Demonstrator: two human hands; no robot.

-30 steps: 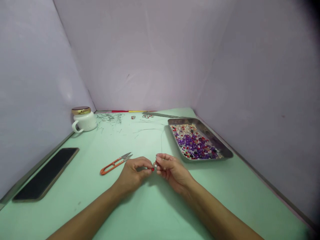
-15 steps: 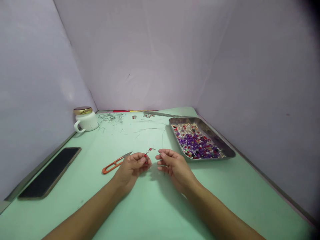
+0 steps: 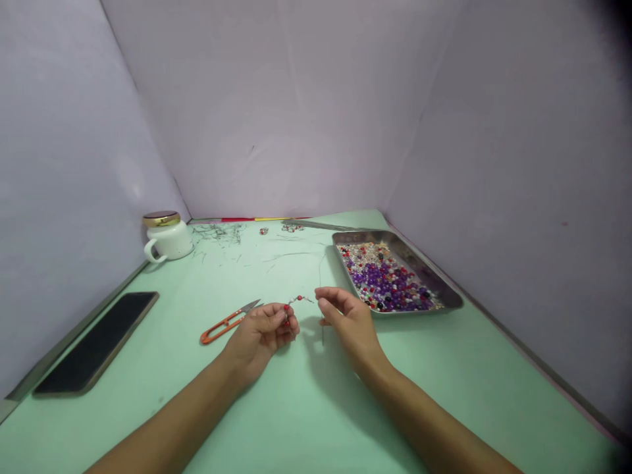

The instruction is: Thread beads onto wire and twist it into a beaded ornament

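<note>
My left hand (image 3: 264, 334) is closed, pinching a short strand of red and white beads (image 3: 299, 298) between thumb and fingers. The strand arches up out of the grip, and its bare tip points right. Close to that tip, my right hand (image 3: 354, 327) is closed with thumb and fingertips on a thin wire (image 3: 322, 334). This wire stands roughly upright, showing above and below the fingers. Left of my left hand lie orange thread snips (image 3: 228, 324), blades toward the hand.
A metal tray (image 3: 345, 271) of mixed beads stands at the right. At the left are a phone (image 3: 99, 342) and a white mug (image 3: 170, 241) with a gold lid. Wire scraps (image 3: 220, 232), small beaded pieces (image 3: 293, 228) and long wires (image 3: 320, 225) lie at the back.
The beaded strand has swung over toward the right, and more of it shows. My right hand has tilted and its fingers have closed in around the thin wire.
</note>
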